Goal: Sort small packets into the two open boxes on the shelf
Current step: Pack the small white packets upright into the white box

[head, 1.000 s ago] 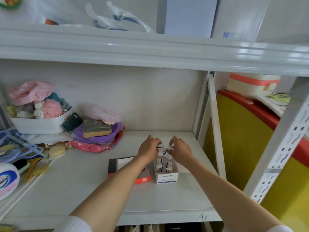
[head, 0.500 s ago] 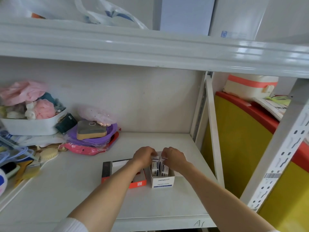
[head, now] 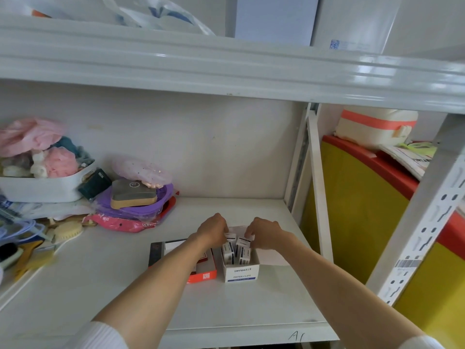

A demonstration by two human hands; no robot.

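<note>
A white open box point(head: 242, 272) marked "paper clips" stands on the white shelf point(head: 105, 293), with several small white packets point(head: 237, 251) upright inside. Beside it on the left lies a flat orange and white box point(head: 203, 274), partly under my left forearm. My left hand point(head: 212, 231) reaches into the white box from the left, its fingers curled on a packet at the back. From the right, my right hand point(head: 264, 234) pinches another packet there. The fingertips of both hands are hidden behind the packets.
At the left stand a white bin point(head: 42, 187) of pink items, a purple stack point(head: 136, 200) with a sponge and a pink packet point(head: 120, 222). An upper shelf beam point(head: 226, 71) hangs overhead. A white upright point(head: 318, 187) and a yellow panel point(head: 357, 210) close the right side.
Both hands came down from above the white box with packets and now sit low in its back part. The view has shifted slightly.
</note>
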